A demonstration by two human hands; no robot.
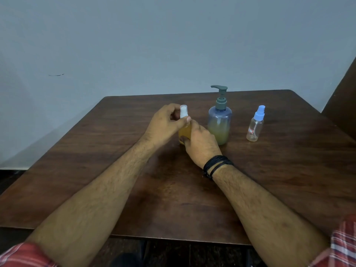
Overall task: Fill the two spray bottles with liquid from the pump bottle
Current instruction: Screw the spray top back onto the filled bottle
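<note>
A small spray bottle (pixel 184 132) with yellowish liquid inside and a white spray top stands upright at the table's middle. My left hand (pixel 165 125) pinches its white top from the left. My right hand (pixel 201 144) wraps around its body from the right. Just right of it stands the pump bottle (pixel 220 122), bluish with a grey-green pump head, its lower part holding yellow-green liquid. Further right a clear spray bottle (pixel 255 128) with a blue top stands alone; it looks empty and carries a small red-and-white label.
The dark wooden table (pixel 289 170) has its far edge against a pale wall and its near edge close to my body. A dark brown panel (pixel 342 101) rises at the far right. Black bands circle my right wrist.
</note>
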